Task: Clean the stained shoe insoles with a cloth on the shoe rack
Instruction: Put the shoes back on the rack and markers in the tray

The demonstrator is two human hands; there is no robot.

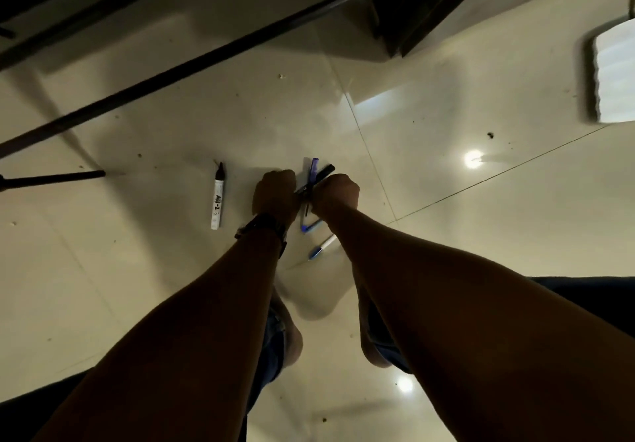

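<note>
No insole or cloth can be made out in the dim head view. My left hand [275, 194], with a dark watch on its wrist, and my right hand [338, 194] are low over the tiled floor, knuckles up and fingers curled. Between them they grip a small bunch of pens: a black pen [324, 172] and a purple-blue pen [313, 168] stick out beyond the fists. What the fingers do underneath is hidden. A white ribbed object [615, 74] lies at the right edge, too blurred to name.
A white marker with a black cap [217, 197] lies left of my left hand. Two blue pens [311, 227] [321, 247] lie on the floor under my wrists. Black rack bars [171, 74] cross the upper left, and a dark object [412, 12] stands at the top.
</note>
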